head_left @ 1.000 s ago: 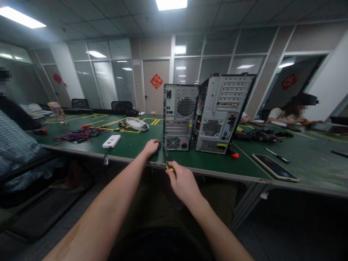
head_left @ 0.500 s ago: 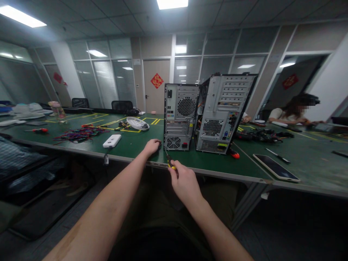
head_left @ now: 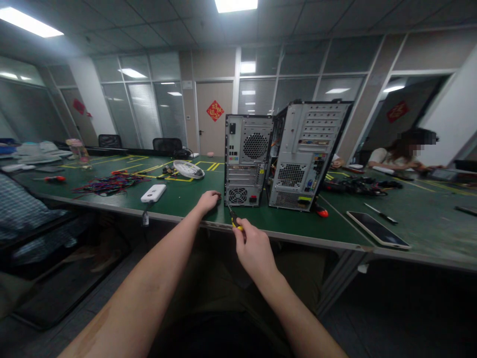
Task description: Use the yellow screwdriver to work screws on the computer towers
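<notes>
My right hand (head_left: 255,243) grips a screwdriver (head_left: 235,219) with a yellow and black handle. Its shaft points up and away, and the tip is at the lower left corner of the smaller computer case (head_left: 244,171). Beside that same corner, my left hand (head_left: 208,201) rests low over the table with its fingers curled. Whatever may be in those fingers is hidden. The smaller case stands upright, its rear panel with fan grilles and ports facing me. Directly right of it stands a larger grey computer case (head_left: 298,154), also with its back toward me.
On the green table (head_left: 186,204) lie a white power bank (head_left: 153,193), a heap of coloured cables (head_left: 108,184), a white oval basket (head_left: 189,169), a red screwdriver (head_left: 55,179), a phone (head_left: 378,229), a thin tool (head_left: 381,214) and black cables (head_left: 359,185). Another person (head_left: 395,154) sits at the right.
My right hand and the screwdriver have shifted slightly up and to the right, with the tip still near the case's corner. My left hand and both cases have stayed put.
</notes>
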{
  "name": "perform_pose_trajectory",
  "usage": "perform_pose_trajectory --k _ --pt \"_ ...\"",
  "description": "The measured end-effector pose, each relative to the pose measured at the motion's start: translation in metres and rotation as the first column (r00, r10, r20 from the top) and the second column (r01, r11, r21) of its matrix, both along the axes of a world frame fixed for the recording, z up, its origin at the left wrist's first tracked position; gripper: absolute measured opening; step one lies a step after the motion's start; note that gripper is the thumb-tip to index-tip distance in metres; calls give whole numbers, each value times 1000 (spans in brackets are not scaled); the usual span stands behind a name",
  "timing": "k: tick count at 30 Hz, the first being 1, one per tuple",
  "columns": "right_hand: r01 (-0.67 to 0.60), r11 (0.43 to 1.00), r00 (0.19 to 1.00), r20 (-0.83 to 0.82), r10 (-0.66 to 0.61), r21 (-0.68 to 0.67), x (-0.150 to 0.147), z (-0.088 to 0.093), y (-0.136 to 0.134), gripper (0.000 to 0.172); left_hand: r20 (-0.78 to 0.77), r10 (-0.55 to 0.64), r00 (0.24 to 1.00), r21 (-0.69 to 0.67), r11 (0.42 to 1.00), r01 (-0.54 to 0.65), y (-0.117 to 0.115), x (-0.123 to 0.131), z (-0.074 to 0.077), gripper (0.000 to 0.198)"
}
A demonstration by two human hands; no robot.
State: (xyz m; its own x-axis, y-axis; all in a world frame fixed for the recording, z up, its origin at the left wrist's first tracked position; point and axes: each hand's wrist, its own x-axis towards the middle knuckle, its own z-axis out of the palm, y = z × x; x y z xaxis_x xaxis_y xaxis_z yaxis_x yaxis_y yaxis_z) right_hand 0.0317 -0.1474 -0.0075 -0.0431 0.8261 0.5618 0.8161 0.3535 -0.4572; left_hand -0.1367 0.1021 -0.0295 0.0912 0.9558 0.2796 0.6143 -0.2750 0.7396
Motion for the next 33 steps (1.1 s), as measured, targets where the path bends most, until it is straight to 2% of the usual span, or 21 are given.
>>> perform_pose_trajectory --k 26,33 --pt "7 1000 1000 -17 -7 16 1 1 0 26 19 -3 1000 9 1000 3 3 -1 -3 40" --pt "5 999 1000 -21 -5 32 0 0 0 27 5 4 1000 -6 1000 -4 0 0 0 38"
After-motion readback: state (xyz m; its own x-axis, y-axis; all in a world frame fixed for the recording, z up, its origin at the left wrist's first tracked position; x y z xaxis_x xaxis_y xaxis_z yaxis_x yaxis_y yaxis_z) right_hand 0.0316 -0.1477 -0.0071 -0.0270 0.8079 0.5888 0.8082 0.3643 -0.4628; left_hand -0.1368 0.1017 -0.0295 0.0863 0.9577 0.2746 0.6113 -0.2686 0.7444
